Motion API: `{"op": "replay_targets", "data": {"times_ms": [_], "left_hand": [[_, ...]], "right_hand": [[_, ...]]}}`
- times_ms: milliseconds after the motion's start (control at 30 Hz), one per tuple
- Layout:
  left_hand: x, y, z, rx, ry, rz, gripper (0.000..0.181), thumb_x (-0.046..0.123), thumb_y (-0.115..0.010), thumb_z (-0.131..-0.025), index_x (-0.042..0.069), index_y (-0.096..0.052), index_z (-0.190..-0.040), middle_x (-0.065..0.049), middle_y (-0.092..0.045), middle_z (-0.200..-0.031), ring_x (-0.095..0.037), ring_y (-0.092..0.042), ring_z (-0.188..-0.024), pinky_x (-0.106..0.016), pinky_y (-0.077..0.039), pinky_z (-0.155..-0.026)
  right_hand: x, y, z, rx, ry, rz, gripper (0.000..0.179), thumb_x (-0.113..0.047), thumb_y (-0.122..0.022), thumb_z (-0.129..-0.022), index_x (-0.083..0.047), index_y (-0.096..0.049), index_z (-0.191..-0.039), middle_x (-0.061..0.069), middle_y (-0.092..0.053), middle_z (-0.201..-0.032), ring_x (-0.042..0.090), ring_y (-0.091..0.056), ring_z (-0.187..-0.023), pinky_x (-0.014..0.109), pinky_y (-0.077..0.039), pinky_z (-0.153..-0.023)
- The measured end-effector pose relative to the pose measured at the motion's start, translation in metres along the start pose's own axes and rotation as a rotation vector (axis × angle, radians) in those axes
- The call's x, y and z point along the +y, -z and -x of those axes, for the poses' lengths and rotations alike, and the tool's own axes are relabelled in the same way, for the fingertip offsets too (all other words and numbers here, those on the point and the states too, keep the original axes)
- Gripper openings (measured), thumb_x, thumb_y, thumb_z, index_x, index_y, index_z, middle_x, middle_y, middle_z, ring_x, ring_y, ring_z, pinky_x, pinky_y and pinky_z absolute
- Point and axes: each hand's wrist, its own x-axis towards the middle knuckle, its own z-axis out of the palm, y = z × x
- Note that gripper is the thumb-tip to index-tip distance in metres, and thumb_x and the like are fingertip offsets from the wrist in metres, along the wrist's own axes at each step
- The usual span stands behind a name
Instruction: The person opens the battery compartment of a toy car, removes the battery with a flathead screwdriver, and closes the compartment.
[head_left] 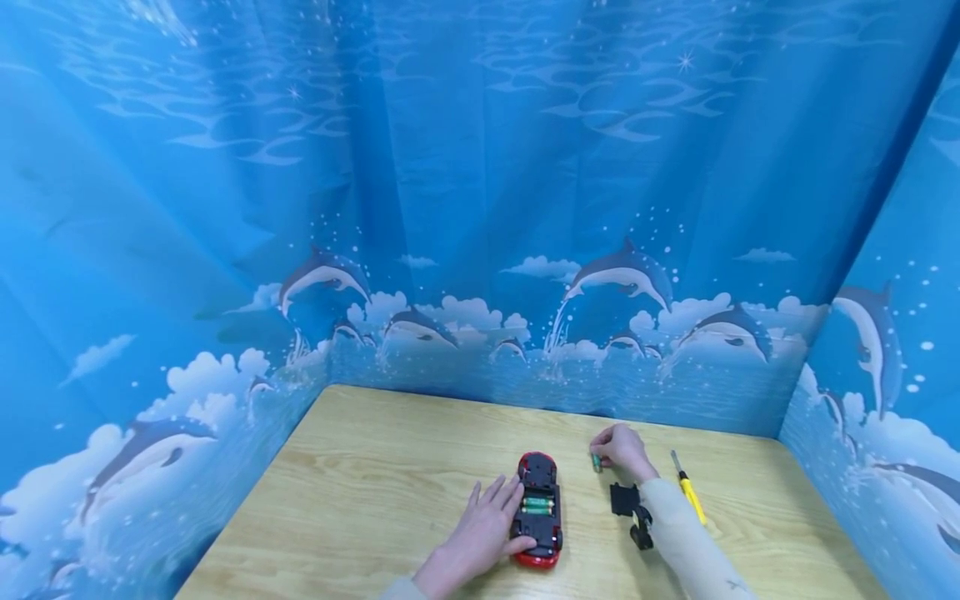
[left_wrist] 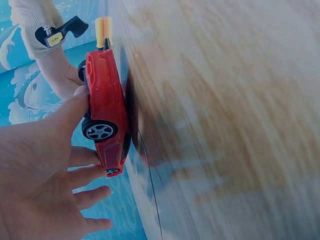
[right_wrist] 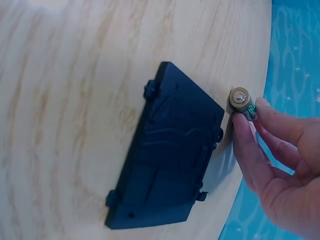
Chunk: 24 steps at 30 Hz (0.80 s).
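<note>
A red toy car (head_left: 540, 554) lies upside down on the table, its black underside facing up. Green batteries (head_left: 537, 502) sit side by side in the bay in its underside. My left hand (head_left: 483, 527) rests along the car's left side, fingers spread and mostly straight, thumb on the underside; in the left wrist view the thumb and nearest fingers touch the red body (left_wrist: 104, 82). Off to the right, my right hand (head_left: 621, 450) pinches a small green battery (right_wrist: 243, 102) between thumb and fingertips, close over the table. Beside it lies a black battery cover (right_wrist: 165, 150).
A yellow-handled screwdriver (head_left: 692, 496) lies to the right of my right forearm. The wooden table (head_left: 375, 467) meets a blue dolphin-print curtain (head_left: 480, 367) at its back edge. A black wrist camera (head_left: 641, 529) is strapped on the right sleeve.
</note>
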Motion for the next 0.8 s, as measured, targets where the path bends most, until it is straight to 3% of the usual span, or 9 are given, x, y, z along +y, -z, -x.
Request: {"op": "replay_targets", "data": {"times_ms": [367, 600, 800], "left_hand": [[0.001, 0.000, 0.000, 0.014, -0.002, -0.010, 0.084, 0.066, -0.057, -0.091, 0.009, -0.048, -0.151, -0.009, -0.041, -0.159, -0.032, -0.041, -0.145, -0.059, -0.035, -0.115], [-0.001, -0.002, 0.000, 0.006, -0.004, -0.009, 0.084, 0.067, -0.055, -0.091, 0.009, -0.048, -0.151, -0.009, -0.041, -0.160, -0.033, -0.040, -0.145, -0.060, -0.034, -0.116], [-0.001, -0.002, 0.000, 0.003, 0.000, -0.011, 0.084, 0.067, -0.055, -0.091, 0.009, -0.047, -0.151, -0.009, -0.040, -0.160, -0.032, -0.039, -0.146, -0.059, -0.033, -0.117]], "right_hand": [[0.005, 0.006, 0.001, 0.026, -0.013, -0.055, 0.019, -0.013, -0.062, -0.100, 0.003, -0.073, -0.104, 0.009, -0.064, -0.070, 0.017, -0.058, -0.060, 0.028, -0.052, -0.055], [-0.002, 0.009, 0.008, 0.044, -0.002, -0.144, 0.025, -0.014, -0.059, -0.103, 0.005, -0.069, -0.117, 0.016, -0.070, -0.088, 0.022, -0.065, -0.071, 0.033, -0.054, -0.060], [-0.015, 0.009, 0.016, 0.071, 0.085, -0.139, 0.026, -0.016, -0.063, -0.101, 0.004, -0.070, -0.117, 0.020, -0.071, -0.101, 0.030, -0.072, -0.080, 0.042, -0.061, -0.069]]}}
